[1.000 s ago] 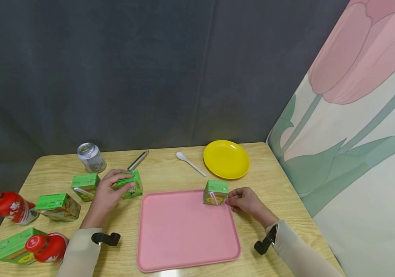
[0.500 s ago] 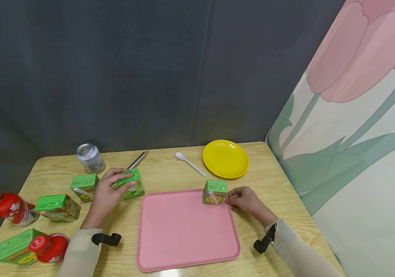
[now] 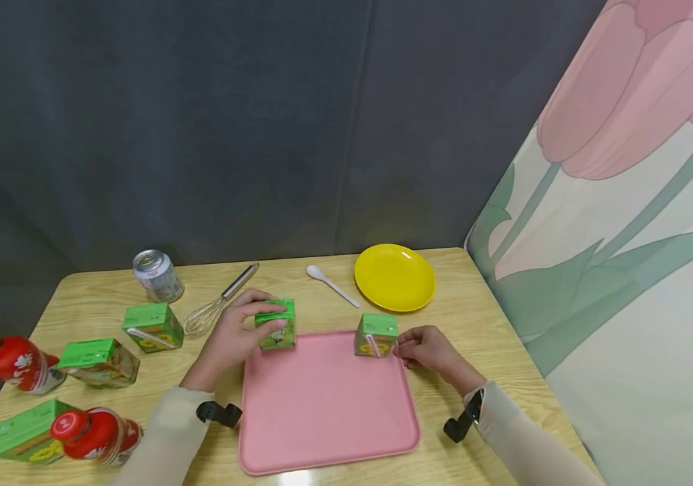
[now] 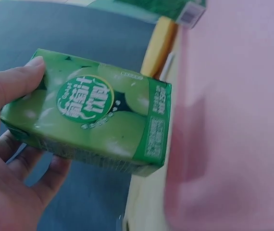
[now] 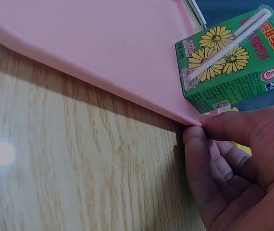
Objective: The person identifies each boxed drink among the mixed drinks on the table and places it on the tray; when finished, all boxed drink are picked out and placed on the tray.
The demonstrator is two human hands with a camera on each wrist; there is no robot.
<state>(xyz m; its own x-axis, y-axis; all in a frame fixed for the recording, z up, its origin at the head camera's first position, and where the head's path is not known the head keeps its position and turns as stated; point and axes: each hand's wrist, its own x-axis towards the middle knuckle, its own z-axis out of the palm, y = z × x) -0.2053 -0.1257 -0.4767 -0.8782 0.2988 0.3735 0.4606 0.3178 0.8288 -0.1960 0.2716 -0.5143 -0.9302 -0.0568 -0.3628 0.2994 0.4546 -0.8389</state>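
The left hand (image 3: pixel 234 337) has its thumb and fingers clamped on a green drink carton (image 4: pixel 86 103), at the far left corner of the pink tray (image 3: pixel 328 405). The carton is a glossy box printed with pale green apples and a round, darker green badge with white lettering. The right hand (image 3: pixel 430 349) pinches the tray's rim between thumb and fingers, beside a flowered carton (image 5: pixel 228 57) bearing yellow blooms, red lettering and a slanted white straw. That one stands upright at the tray's far right corner.

The bench (image 3: pixel 474 297) has a pale wood grain; a yellow plate (image 3: pixel 395 278) and a white spoon (image 3: pixel 333 287) lie beyond the tray. A dark curtain (image 3: pixel 231 135) hangs behind, and large pink tulips cover the wall (image 3: pixel 638 202) at right.
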